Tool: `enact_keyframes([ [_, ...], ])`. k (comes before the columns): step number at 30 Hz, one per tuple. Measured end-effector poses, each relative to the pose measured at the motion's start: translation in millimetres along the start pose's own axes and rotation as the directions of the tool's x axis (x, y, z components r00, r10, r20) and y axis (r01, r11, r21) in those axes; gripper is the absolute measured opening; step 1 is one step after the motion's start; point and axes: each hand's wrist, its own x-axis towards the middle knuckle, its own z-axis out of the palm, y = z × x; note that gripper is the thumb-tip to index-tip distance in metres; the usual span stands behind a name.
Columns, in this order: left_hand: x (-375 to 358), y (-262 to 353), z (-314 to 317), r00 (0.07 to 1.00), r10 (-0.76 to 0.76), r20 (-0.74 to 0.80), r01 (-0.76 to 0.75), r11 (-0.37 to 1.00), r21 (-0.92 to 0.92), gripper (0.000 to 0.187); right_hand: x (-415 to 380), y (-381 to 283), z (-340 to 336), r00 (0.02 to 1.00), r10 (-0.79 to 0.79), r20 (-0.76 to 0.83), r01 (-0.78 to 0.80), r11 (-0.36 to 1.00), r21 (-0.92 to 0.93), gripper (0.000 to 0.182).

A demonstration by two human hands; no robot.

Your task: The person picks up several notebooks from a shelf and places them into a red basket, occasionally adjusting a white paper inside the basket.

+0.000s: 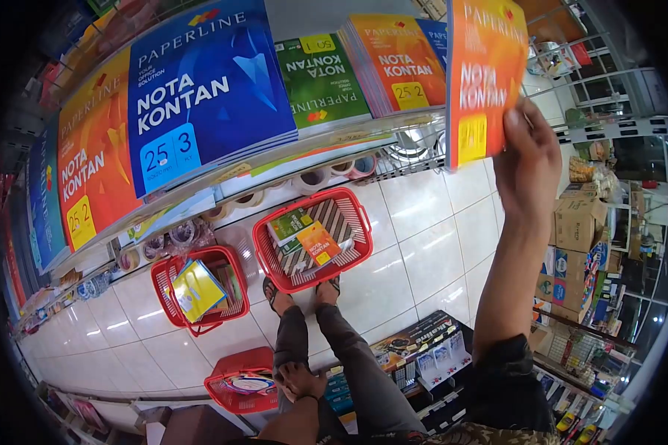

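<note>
My right hand [531,148] is closed on the right edge of an orange receipt book [488,96] marked "Nota Kontan", held up at the right end of the shelf. On that shelf stand a large blue receipt book [211,81], a larger orange one [96,159], a stack of green ones [323,81] turned upside down, and a stack of small orange ones [399,70]. Down by my legs, my left hand [302,380] rests on my knee with its fingers laid over it, holding nothing visible.
A red basket [362,248] with green and orange receipt books stands on the tiled floor [430,245] before my feet. Two more red baskets, one with yellow-covered items [198,289], stand to the left. Tape rolls [312,180] sit below the shelf; cartons [577,222] are stacked right.
</note>
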Motion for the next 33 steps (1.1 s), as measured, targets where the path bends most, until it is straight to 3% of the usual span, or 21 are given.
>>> enact_keyframes([
  [4, 2.3, -8.7, 13.9, 0.999, 0.004, -0.049, -0.005, 1.0, -0.01, 0.074, 40.9, 5.9, 15.9, 0.998, 0.056, -0.017, -0.057, 0.997, -0.06, 0.026],
  [6, 4.3, -10.4, 11.7, 0.999, 0.002, -0.05, -0.003, 1.0, -0.013, 0.074, 51.6, 20.5, 18.6, 0.994, 0.105, -0.021, -0.107, 0.981, -0.162, 0.025],
  [7, 3.0, -11.0, 9.8, 0.999, 0.002, -0.045, -0.003, 0.999, -0.033, 0.074, 55.4, 25.2, 22.4, 0.995, 0.089, -0.052, -0.102, 0.92, -0.379, 0.029],
  [8, 1.4, -11.9, 9.8, 0.999, 0.0, -0.036, -0.002, 0.999, -0.052, 0.074, 54.5, 26.7, 23.8, 0.995, 0.092, -0.05, -0.104, 0.918, -0.382, 0.029],
  [9, 1.7, -12.7, 10.8, 1.0, -0.001, -0.03, 0.0, 0.999, -0.054, 0.074, 51.8, 28.3, 26.0, 0.995, -0.087, -0.046, 0.027, 0.69, -0.723, 0.033],
  [10, 3.4, -13.4, 11.9, 1.0, 0.0, -0.03, -0.001, 0.999, -0.045, 0.074, 47.5, 28.0, 31.6, 0.969, -0.245, 0.034, 0.116, 0.328, -0.938, 0.038],
  [12, 4.3, -14.8, 16.7, 1.0, -0.002, -0.026, 0.001, 0.999, -0.038, 0.074, 41.6, 23.6, 39.2, 0.972, -0.232, 0.033, 0.123, 0.384, -0.915, 0.045],
  [13, 3.9, -15.3, 18.4, 0.998, -0.002, -0.063, 0.0, 0.999, -0.035, 0.075, 43.0, 22.7, 36.0, 0.91, -0.261, 0.323, 0.399, 0.338, -0.853, 0.046],
  [14, 3.4, -16.5, 19.5, 0.995, -0.001, -0.099, -0.002, 1.0, -0.03, 0.076, 43.8, 21.5, 35.0, 0.766, -0.276, 0.581, 0.643, 0.286, -0.711, 0.047],
  [15, 2.6, -17.9, 19.9, 0.995, -0.002, -0.096, -0.001, 1.0, -0.031, 0.076, 42.9, 19.3, 35.1, 0.732, -0.172, 0.659, 0.681, 0.228, -0.696, 0.048],
  [16, 1.4, -17.3, 15.5, 0.997, -0.002, -0.073, -0.001, 0.999, -0.036, 0.077, 41.2, 19.7, 35.6, 0.731, -0.17, 0.661, 0.682, 0.226, -0.696, 0.048],
  [18, 0.2, -13.0, 5.2, 0.999, 0.001, -0.047, -0.004, 0.999, -0.049, 0.078, 39.5, 19.7, 37.2, 0.777, -0.018, 0.629, 0.602, 0.311, -0.735, 0.047],
  [21, 1.6, -12.3, -4.7, 0.999, -0.018, 0.042, 0.019, 0.999, -0.031, 0.078, 43.0, 18.0, 35.2, 0.778, -0.007, 0.628, 0.601, 0.297, -0.742, 0.045],
  [26, 8.2, -25.6, 36.5, 0.996, 0.025, -0.091, -0.024, 1.0, 0.013, 0.074, 42.4, 17.7, 36.9, 0.789, 0.019, 0.614, 0.581, 0.301, -0.756, 0.043],
  [33, 7.6, -18.0, 20.9, 0.999, -0.003, -0.045, 0.003, 1.0, 0.009, 0.076, 43.2, 21.0, 37.1, 0.76, -0.021, 0.65, 0.623, 0.309, -0.719, 0.042],
])
